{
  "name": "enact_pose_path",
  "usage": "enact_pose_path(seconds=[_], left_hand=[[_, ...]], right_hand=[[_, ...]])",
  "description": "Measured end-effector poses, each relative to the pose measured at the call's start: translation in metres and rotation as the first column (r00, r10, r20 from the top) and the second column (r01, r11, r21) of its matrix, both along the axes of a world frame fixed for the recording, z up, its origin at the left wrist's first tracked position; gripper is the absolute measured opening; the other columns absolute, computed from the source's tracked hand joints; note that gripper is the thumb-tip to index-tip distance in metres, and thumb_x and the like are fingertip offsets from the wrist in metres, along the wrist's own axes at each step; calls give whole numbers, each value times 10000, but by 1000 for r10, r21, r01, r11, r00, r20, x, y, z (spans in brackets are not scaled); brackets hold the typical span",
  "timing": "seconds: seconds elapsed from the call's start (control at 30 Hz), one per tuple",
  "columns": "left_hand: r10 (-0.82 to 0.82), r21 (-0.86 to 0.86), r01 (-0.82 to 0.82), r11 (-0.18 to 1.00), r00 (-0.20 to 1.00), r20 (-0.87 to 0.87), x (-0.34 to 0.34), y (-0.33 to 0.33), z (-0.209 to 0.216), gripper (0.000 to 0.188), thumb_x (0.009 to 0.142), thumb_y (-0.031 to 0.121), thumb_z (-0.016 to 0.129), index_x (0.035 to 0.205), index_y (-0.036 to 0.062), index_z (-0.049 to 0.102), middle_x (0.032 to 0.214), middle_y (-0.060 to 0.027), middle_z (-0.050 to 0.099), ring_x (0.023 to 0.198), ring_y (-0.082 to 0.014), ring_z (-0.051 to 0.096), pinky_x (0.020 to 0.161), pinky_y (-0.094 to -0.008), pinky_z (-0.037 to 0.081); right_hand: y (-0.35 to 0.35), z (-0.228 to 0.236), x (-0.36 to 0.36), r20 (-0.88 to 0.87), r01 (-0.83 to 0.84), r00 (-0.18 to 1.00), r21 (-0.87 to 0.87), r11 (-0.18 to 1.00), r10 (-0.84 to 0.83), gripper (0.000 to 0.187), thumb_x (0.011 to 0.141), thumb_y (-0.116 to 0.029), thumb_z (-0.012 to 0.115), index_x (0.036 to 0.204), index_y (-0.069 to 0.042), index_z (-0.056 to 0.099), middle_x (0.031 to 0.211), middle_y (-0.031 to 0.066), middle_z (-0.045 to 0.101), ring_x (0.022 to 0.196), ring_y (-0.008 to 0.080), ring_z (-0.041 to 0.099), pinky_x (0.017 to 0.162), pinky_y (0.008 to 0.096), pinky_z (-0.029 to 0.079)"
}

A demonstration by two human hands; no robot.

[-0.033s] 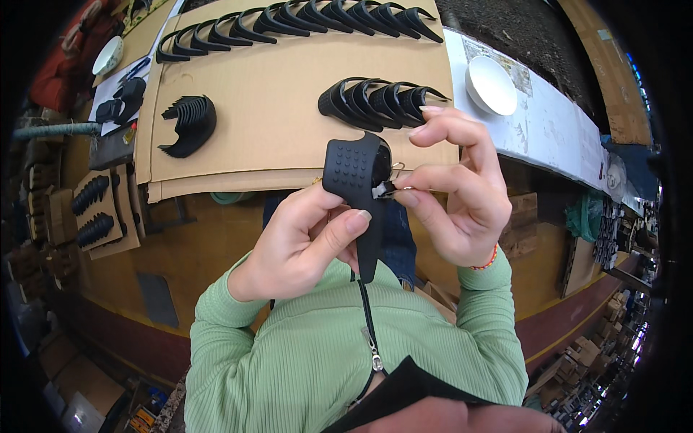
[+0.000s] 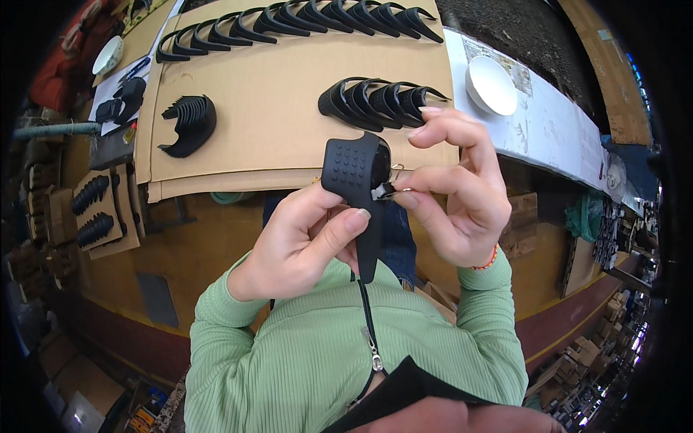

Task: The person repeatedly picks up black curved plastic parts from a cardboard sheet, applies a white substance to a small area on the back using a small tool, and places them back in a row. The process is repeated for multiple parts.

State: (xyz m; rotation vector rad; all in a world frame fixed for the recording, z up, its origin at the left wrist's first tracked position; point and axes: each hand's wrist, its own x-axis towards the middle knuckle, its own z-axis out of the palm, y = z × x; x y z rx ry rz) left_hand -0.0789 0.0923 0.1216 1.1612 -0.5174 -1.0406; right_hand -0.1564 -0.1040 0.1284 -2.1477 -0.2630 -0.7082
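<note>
My left hand (image 2: 299, 242) is closed on a black curved plastic part (image 2: 351, 164), its wide end covered in raised dots and its narrow tail hanging down past my thumb. A glossy dark inner face shows along the part's right edge. Against that edge, my right hand (image 2: 462, 198) pinches a small metal piece (image 2: 388, 190) with a whitish and black end between thumb and forefinger. A thin wire-like loop (image 2: 397, 170) shows just above the pinch. My other right fingers are raised and bent. The exact kind of the small piece cannot be made out.
Cardboard (image 2: 267, 123) covers the table ahead. On it lie a long row of black curved parts (image 2: 303, 25), a shorter nested row (image 2: 382, 102) and a ribbed black stack (image 2: 191, 126). A white bowl (image 2: 491, 85) stands at the right, another bowl (image 2: 108, 55) far left.
</note>
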Motion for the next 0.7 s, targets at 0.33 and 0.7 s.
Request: enact_pose_path(seconds=[0.33,0.7], left_hand=[[5,34,-3,999,998,-63,1,1,2,306,971,158,473,1193,-53,492,909,-92,639,674,-121,650,560,-218,545],[28,-6,-29,1000,991,-129,1,-2,3,314,975,166,468,1185,-67,483,924,-116,638,666,-161,663,538,-234,559]], right_hand=[[1,1,0,12,-1,1000,-43,999,2,173,650,-54,748,806,-23,680,1046,169,556,1076,325,511,1000,521,363],[3,2,-2,15,-3,1000,-68,998,4,189,607,-36,730,787,-21,674,1012,169,566,1034,301,525,990,516,375]])
